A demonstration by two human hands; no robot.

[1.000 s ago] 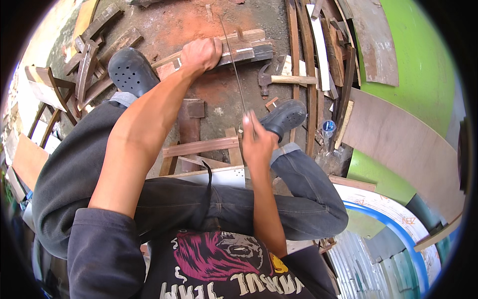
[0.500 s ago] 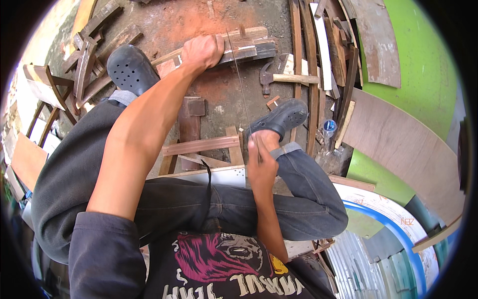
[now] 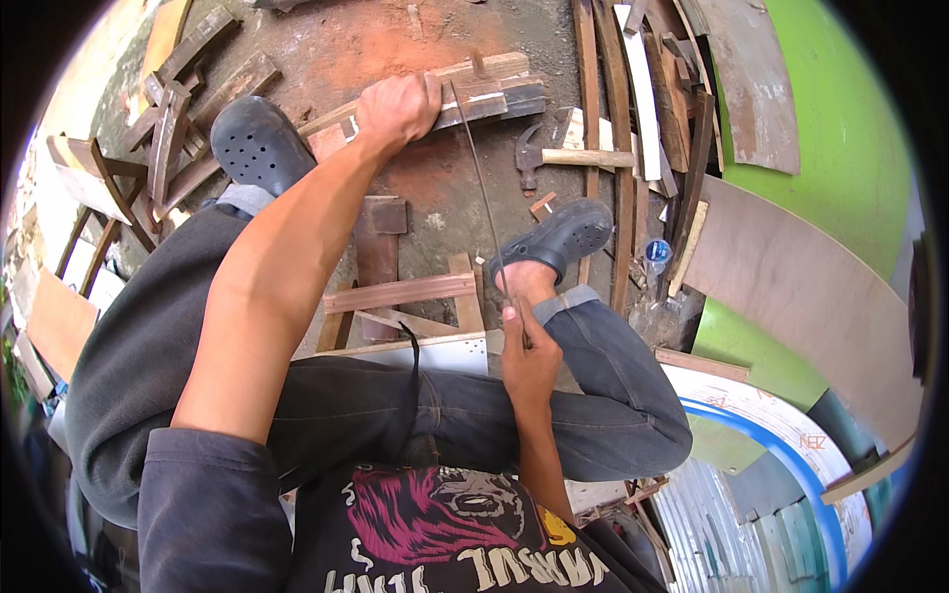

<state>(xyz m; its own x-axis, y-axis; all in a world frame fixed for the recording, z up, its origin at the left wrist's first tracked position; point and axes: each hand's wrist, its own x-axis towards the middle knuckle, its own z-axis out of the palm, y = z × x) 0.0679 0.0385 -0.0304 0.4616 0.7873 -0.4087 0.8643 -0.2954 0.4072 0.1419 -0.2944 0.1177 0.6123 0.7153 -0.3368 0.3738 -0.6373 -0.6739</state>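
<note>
The right hand [image 3: 531,346] has its fingers wrapped round the near end of a thin blade [image 3: 482,183] reaching forward from them. Just beyond those fingers sits a dark clog [image 3: 568,237], then a hammer [image 3: 583,157]. Farthest, the left hand [image 3: 398,107] clenches wood pieces [image 3: 484,102], its fingers just left of the blade's tip.

The saw blade [image 3: 483,188] is grey, the wooden strip [image 3: 486,106] brown with white; magenta, white and yellow pattern the black shirt [image 3: 415,514].
</note>
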